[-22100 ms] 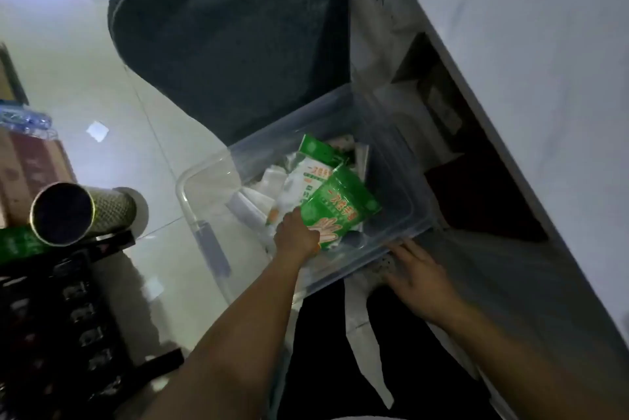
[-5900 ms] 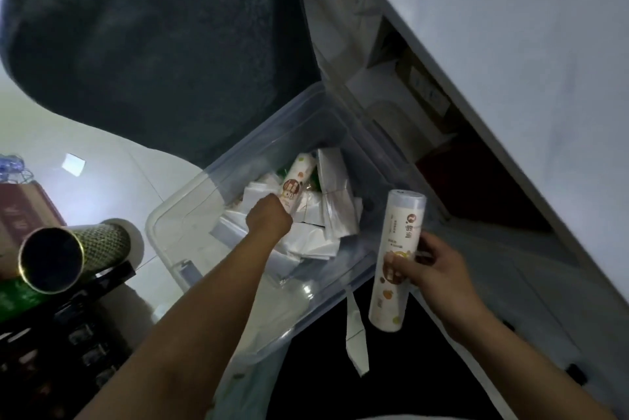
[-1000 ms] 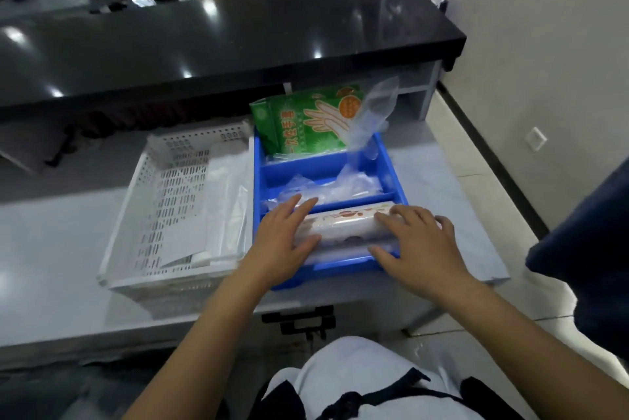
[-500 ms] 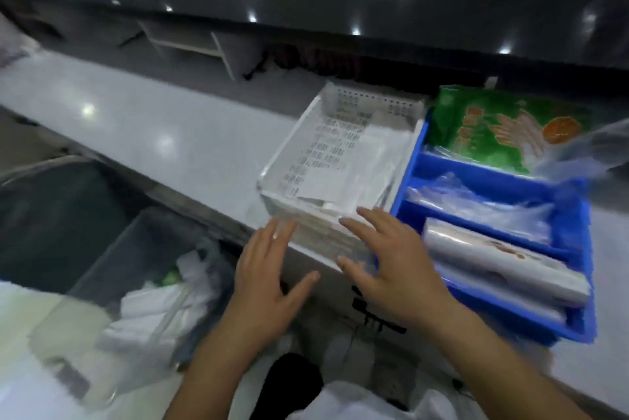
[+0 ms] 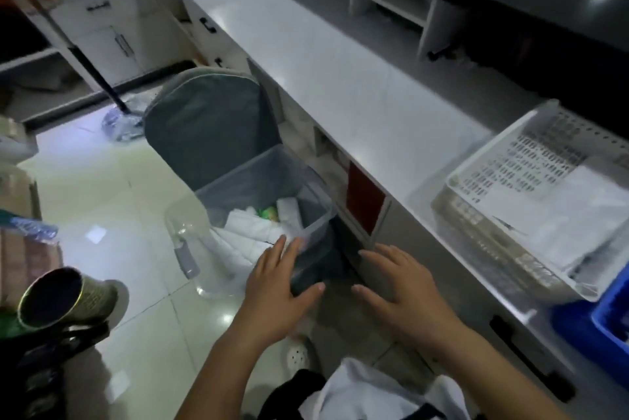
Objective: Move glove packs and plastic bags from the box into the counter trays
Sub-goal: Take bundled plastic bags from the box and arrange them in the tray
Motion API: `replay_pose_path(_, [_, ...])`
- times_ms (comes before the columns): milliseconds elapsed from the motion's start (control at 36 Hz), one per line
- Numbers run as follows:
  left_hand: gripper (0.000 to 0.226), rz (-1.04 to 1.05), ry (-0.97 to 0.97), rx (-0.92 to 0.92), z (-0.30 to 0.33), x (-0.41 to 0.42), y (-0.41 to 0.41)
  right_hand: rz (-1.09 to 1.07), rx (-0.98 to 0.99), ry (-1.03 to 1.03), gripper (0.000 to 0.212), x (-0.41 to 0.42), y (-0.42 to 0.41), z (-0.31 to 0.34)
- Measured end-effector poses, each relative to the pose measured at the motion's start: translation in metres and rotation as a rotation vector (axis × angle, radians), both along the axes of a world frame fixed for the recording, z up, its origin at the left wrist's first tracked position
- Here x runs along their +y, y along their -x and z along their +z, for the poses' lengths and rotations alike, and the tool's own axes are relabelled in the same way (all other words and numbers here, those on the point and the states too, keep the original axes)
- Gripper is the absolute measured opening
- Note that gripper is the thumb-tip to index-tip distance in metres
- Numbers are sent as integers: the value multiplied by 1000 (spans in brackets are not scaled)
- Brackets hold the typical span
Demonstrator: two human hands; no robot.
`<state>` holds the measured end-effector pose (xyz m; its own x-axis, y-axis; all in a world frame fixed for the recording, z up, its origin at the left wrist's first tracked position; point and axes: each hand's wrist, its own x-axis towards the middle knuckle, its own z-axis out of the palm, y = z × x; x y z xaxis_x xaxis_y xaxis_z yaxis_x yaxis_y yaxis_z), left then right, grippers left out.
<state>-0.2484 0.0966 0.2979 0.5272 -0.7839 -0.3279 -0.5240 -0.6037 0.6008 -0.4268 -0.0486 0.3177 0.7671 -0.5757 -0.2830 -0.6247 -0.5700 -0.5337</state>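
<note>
Above the clear plastic box (image 5: 272, 181) on the floor, we hold both hands, left hand (image 5: 277, 293) and right hand (image 5: 403, 293), spread and empty.

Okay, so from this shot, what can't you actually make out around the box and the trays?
- Clear box, head view: its near part sits behind the left hand; the packs inside are blurred, so no count.
- Blue tray: cut off by the right edge, contents out of view.
- White tray: its far side is cut by the frame edge.
- Right hand: empty and open, but motion-blurred.
</note>
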Motion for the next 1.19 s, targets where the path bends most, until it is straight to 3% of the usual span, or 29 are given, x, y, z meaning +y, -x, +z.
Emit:
replay_pose_path(306, [82, 121, -120, 114, -42, 56, -92, 105, 119, -65, 65, 29, -115, -21])
replay_pose_path(528, [83, 229, -167, 281, -78, 60, -126, 171, 242, -78, 64, -5, -166, -48])
replay_pose_path(667, [82, 382, -233, 348, -96, 52, -153, 267, 260, -83, 60, -41, -224, -90])
replay_pose_path(778, [78, 625, -232, 484, -108, 41, -177, 341, 308, -134, 58, -65, -269, -133])
replay_pose_path(861, [70, 866, -198, 634, -123, 27, -196, 397, 428, -197, 56, -79, -295, -167])
replay_pose_path(944, [65, 1013, -200, 672, -150, 12, -214, 479, 536, -227, 48, -87, -310, -200])
replay_pose_path(1083, [70, 1030, -348, 713, -209, -2, -232, 503, 620, -193, 54, -87, -317, -246])
replay_pose_path(1194, [76, 1017, -421, 692, -267, -10, -249, 506, 490, -1, 56, -82, -305, -283])
